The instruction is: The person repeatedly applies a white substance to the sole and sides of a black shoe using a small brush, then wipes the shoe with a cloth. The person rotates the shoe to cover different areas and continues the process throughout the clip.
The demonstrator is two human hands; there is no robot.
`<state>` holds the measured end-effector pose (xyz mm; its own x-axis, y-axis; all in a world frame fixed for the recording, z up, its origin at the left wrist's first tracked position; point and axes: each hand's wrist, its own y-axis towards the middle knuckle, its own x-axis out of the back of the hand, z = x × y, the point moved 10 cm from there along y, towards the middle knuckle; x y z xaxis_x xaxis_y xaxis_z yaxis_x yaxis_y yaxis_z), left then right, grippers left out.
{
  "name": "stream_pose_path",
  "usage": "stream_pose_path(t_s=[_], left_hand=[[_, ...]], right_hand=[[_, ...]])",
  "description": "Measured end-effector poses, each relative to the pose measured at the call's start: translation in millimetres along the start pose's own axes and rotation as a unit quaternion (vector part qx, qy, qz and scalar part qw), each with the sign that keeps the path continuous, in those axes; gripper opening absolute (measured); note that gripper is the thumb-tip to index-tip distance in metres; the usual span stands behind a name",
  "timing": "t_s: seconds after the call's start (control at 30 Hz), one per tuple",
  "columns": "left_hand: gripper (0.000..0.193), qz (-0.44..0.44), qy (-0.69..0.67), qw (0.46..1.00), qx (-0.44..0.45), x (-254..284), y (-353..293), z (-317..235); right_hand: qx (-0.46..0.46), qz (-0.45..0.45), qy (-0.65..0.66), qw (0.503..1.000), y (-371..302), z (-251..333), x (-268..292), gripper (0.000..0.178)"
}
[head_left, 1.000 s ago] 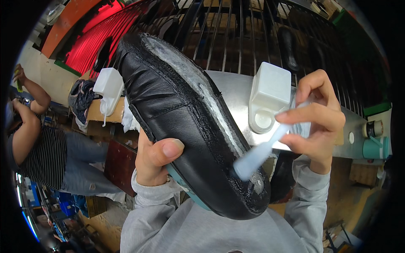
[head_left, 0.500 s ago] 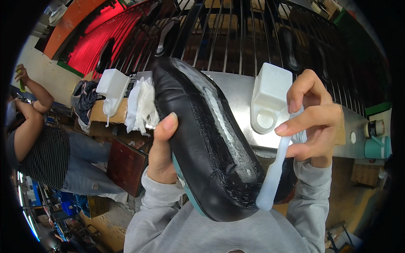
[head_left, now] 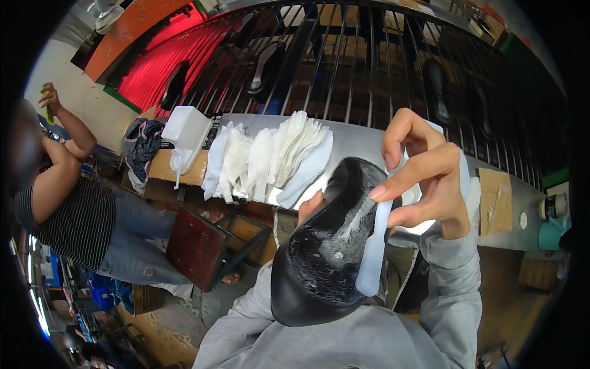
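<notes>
My left hand (head_left: 310, 206) grips the black shoe (head_left: 326, 258), its thumb showing at one side and its other fingers hidden behind. I hold the shoe, whitish-streaked underside up, in front of my grey top, most of it just off the table's near edge. My right fingers (head_left: 418, 172) pinch a pale plastic stick (head_left: 372, 252), wide end down beside the underside; I can't tell whether it touches. White cloths (head_left: 279, 154) lie along the table's (head_left: 353, 142) near edge to the left, and a cardboard piece (head_left: 495, 200) sits toward the right end.
</notes>
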<state>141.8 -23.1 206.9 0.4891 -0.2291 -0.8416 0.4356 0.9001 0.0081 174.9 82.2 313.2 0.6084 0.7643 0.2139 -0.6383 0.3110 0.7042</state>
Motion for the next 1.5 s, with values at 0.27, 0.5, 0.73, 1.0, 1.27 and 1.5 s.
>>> stream_pose_path(t_s=[0.27,0.5,0.73,1.0,1.27,1.5], left_hand=[[0.052,-0.095,0.202,0.972,-0.072,4,-4,-17],[0.062,-0.047,0.286,0.951,-0.111,9,0,-18],[0.060,0.046,0.091,0.994,-0.038,30,30,-16],[0.071,0.014,0.103,0.995,0.005,20,6,-10],[0.090,-0.023,0.492,0.847,-0.201,-15,-10,-50],[0.108,0.091,0.663,0.527,-0.524,-135,-87,-83]], right_hand=[[-0.057,0.008,-0.007,0.998,10,-3,-7,0.041],[-0.031,-0.001,-0.035,0.999,22,13,-7,0.042],[-0.021,0.031,-0.014,0.999,14,3,-5,0.044],[-0.026,0.037,-0.015,0.999,9,-3,1,0.045],[-0.055,-0.042,-0.114,0.991,-29,6,42,0.033],[-0.249,-0.148,-0.483,0.826,-139,14,100,0.021]])
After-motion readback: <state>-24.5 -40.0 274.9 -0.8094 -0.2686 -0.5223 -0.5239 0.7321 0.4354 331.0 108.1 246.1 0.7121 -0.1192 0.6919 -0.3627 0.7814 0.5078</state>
